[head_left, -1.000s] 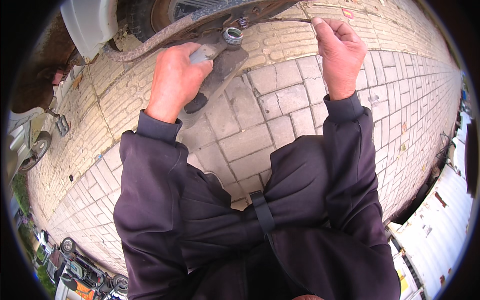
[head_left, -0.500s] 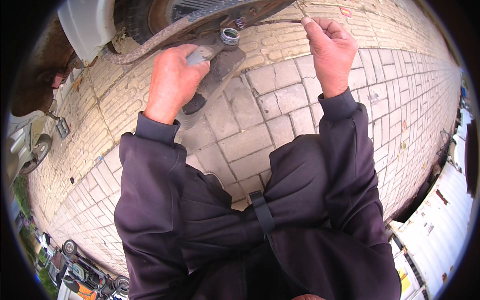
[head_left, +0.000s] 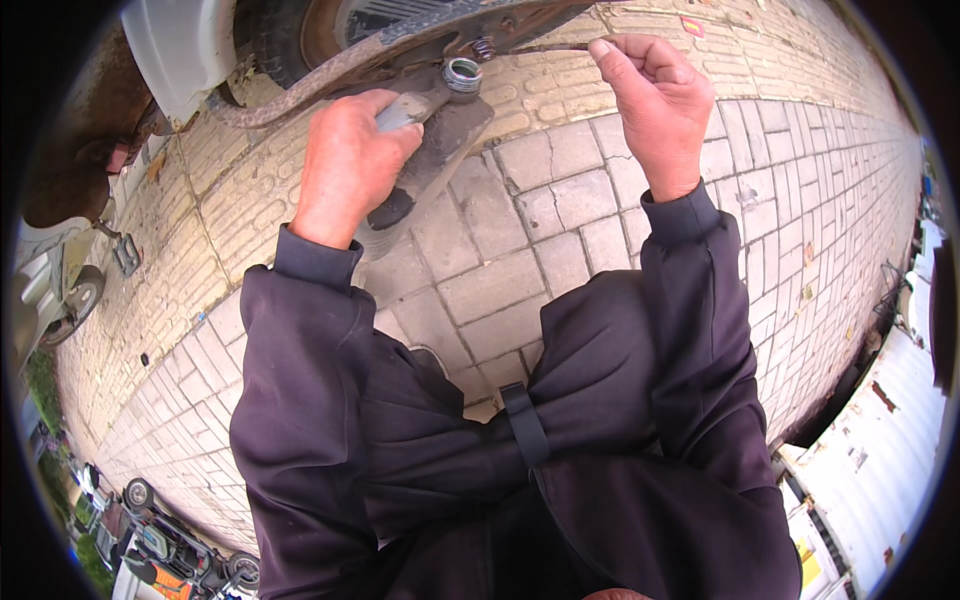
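My left hand (head_left: 350, 160) is wrapped round a flat grey metal handle (head_left: 403, 112), thumb along its side. At the far end of this handle is a round, ridged silver ring (head_left: 462, 75), just below the rusty frame bar (head_left: 330, 85) of a vehicle. To the right, the fingers of my right hand (head_left: 655, 105) are closed in a pinch at the end of a thin dark rod (head_left: 550, 47). That rod runs left toward a small coil spring (head_left: 483, 48) by the frame. What lies inside the curled right fingers is hidden.
A wheel with a black tyre (head_left: 275, 45) stands behind the frame bar, beside a pale body panel (head_left: 185, 55). A dark flat piece (head_left: 440, 150) lies under my left hand on the paving (head_left: 560, 210). A pedal (head_left: 127, 255) sticks out at the left.
My right hand has shifted slightly left, its thumb tip further along the thin rod. The left hand and the grey handle have barely moved.
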